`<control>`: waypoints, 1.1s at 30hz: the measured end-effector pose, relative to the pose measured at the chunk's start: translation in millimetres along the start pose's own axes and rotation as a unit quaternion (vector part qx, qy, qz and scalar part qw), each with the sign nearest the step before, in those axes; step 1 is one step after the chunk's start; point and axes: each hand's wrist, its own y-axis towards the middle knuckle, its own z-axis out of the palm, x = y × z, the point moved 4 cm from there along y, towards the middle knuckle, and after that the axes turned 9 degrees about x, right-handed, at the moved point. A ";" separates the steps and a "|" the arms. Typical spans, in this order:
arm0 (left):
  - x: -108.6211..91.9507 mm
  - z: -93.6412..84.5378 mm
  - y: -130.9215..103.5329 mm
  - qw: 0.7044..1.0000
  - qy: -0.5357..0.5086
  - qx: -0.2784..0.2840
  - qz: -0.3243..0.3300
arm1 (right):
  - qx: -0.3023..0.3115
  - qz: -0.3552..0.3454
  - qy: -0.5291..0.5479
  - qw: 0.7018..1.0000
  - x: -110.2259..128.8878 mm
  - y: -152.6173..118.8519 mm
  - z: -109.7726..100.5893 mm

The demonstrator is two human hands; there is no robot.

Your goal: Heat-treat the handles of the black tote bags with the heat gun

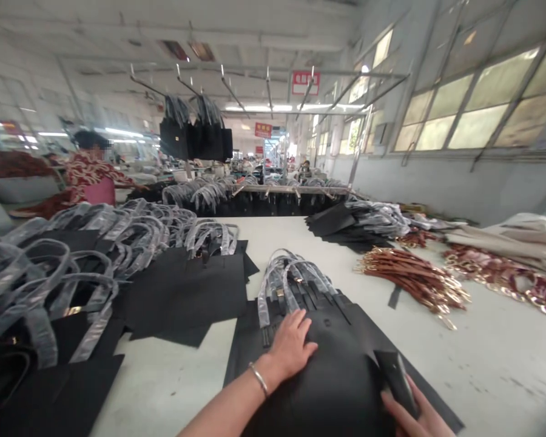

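Black bag panels [341,358] with plastic-wrapped handles [295,273] lie stacked on the white table in front of me. My left hand [291,346], a bangle on its wrist, rests flat on the top panel just below the handles, its fingers apart. At the lower right my right hand [412,409] grips a small black piece [397,379] between thumb and fingers, at the right side of the top panel. Part of that hand is cut off by the frame edge.
More black panels with wrapped handles [186,291] cover the left side. Brown straps with gold clasps [409,276] lie on the table [500,358] at right, near another black pile [346,221]. Behind stands a metal rack [295,190]; a person [93,173] is at left.
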 end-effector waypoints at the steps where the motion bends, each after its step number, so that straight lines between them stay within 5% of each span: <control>1: -10.0 9.4 3.3 1.000 0.002 0.007 -0.002 | -0.002 -0.001 0.002 1.000 2.1 -2.7 -0.6; 6: -38.6 33.6 -19.2 1.000 0.012 0.018 0.016 | 0.048 -0.045 0.007 0.998 18.8 -19.6 -7.0; 14: -63.4 31.7 -94.7 0.996 -0.018 0.074 0.044 | 0.242 -0.051 0.063 0.967 69.6 -44.3 -3.7; 20: -76.8 34.7 -144.1 0.993 -0.037 0.097 0.064 | 0.335 -0.011 0.058 0.940 72.0 -53.4 4.5; 26: -82.6 30.7 -154.8 0.993 -0.052 0.094 0.055 | 0.350 0.012 0.035 0.936 77.8 -54.5 16.8; 33: -81.6 32.7 -159.6 0.994 -0.068 0.062 0.063 | 0.272 -0.095 0.002 0.958 110.8 -53.2 38.0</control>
